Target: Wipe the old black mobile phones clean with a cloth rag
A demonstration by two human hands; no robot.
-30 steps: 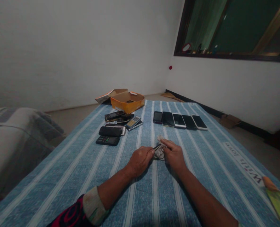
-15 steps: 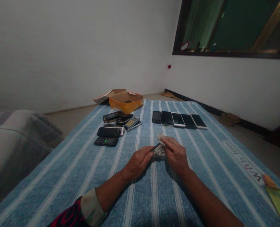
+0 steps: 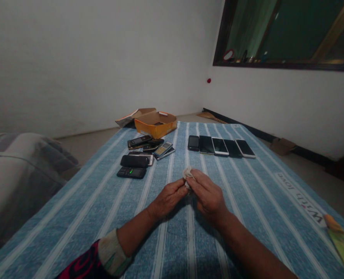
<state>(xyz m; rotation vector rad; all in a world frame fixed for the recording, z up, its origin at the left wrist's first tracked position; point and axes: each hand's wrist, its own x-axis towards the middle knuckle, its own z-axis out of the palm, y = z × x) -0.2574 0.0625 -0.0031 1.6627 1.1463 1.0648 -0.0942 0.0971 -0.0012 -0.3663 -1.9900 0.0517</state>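
Just above the striped cloth cover [image 3: 157, 248], my two hands meet near the middle of the view. My left hand [image 3: 167, 199] is closed with thumb and fingers pinched; the thin dark phone that showed in it a moment earlier is now hidden behind the fingers and the rag. Bunched in my right hand [image 3: 208, 193] is a crumpled whitish rag [image 3: 187, 173], pressed against the left fingertips. To the left lie a black keypad phone [image 3: 131, 173] with a green-lit screen, a black case-like item [image 3: 134, 161] and a silver keypad phone [image 3: 163, 148].
An open orange cardboard box [image 3: 157, 128] stands at the far end, its lid [image 3: 134, 116] beside it. Several touchscreen phones, including a white one [image 3: 219, 147], lie in a row at the far right. A green-yellow item [image 3: 341, 242] rests at the right edge.
My right hand and the rag have moved left, over the phone toward the left fingertips, covering the phone. My left hand has stayed nearly in place.
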